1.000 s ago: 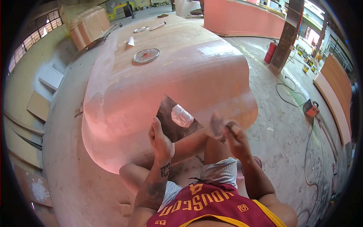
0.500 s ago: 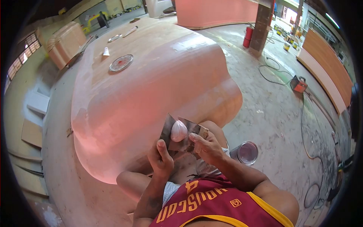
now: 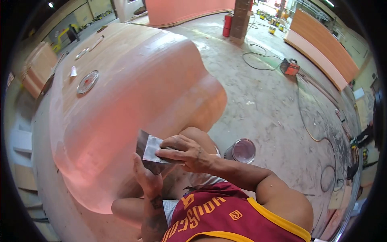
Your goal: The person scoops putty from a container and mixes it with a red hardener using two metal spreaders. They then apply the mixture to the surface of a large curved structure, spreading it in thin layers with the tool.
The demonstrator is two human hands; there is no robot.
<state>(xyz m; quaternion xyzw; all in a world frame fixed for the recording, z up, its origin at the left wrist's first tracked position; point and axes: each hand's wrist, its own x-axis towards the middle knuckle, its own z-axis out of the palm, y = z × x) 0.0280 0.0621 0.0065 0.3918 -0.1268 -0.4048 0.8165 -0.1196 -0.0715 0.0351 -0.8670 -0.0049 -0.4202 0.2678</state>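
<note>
My left hand (image 3: 148, 176) supports a dark, shiny flat plate (image 3: 141, 142) from below, its thumb along the near edge. Over the plate, my right hand (image 3: 188, 152) grips a putty spreader (image 3: 152, 148), whose pale, light-catching blade lies flat or nearly flat against it. Its fingers are bent over the spreader's back. Any paste between blade and plate is hidden. Just beyond my hands curves the large, pink-coated shell (image 3: 137, 92). To the right of my knee, a round tub (image 3: 240, 151) with greyish-pink contents stands on the floor.
On top of the shell lie a round lid (image 3: 88, 82) with a red smear, a small white tube (image 3: 73, 71) and another disc (image 3: 82, 53). A red-and-black machine (image 3: 289, 66) with cables sits on the floor at right. Behind are a pillar (image 3: 240, 22) and a fire extinguisher (image 3: 227, 26).
The spreader has turned over and come down onto the plate; the whitish lump of paste between them is no longer visible. My view has swung right, shifting the scene leftward.
</note>
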